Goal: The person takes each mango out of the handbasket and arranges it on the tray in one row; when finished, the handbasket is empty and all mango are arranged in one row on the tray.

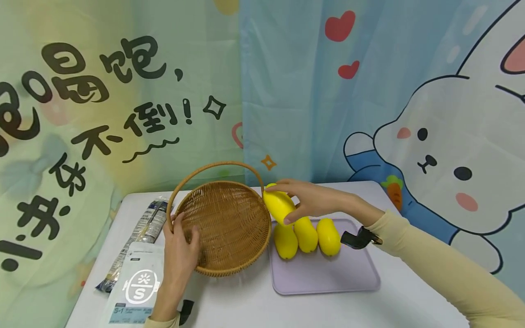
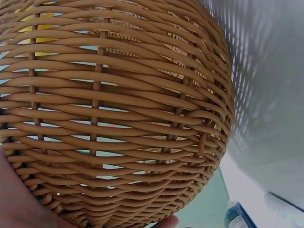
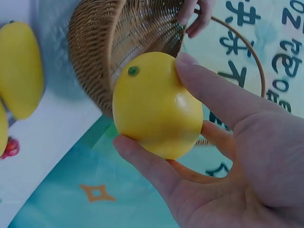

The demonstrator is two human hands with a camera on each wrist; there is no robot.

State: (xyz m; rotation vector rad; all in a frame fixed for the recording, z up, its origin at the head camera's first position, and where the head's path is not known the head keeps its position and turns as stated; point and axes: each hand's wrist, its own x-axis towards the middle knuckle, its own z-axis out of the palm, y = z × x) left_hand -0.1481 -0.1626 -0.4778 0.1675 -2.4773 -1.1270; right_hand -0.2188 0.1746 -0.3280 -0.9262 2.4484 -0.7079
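A yellow mango [image 1: 280, 206] is in my right hand [image 1: 316, 198], held between thumb and fingers beside the basket's right rim. In the right wrist view this mango [image 3: 156, 107] shows a small green stem mark. My left hand [image 1: 182, 248] grips the left rim of a brown wicker basket [image 1: 225, 228] with a tall hoop handle. The basket is tilted, its mouth facing me, and nothing shows inside it. Its woven outside [image 2: 114, 95] fills most of the left wrist view. Three more mangoes, including a right-hand one [image 1: 328, 237], lie on a lilac tray [image 1: 324, 280].
Left of the basket lie a white pouch [image 1: 137, 278] with a round logo and a long silver printed package [image 1: 141, 232]. The white table [image 1: 229, 300] meets a printed curtain [image 1: 283, 91] at the back. A small red item [image 3: 10, 148] appears in the right wrist view, its kind unclear.
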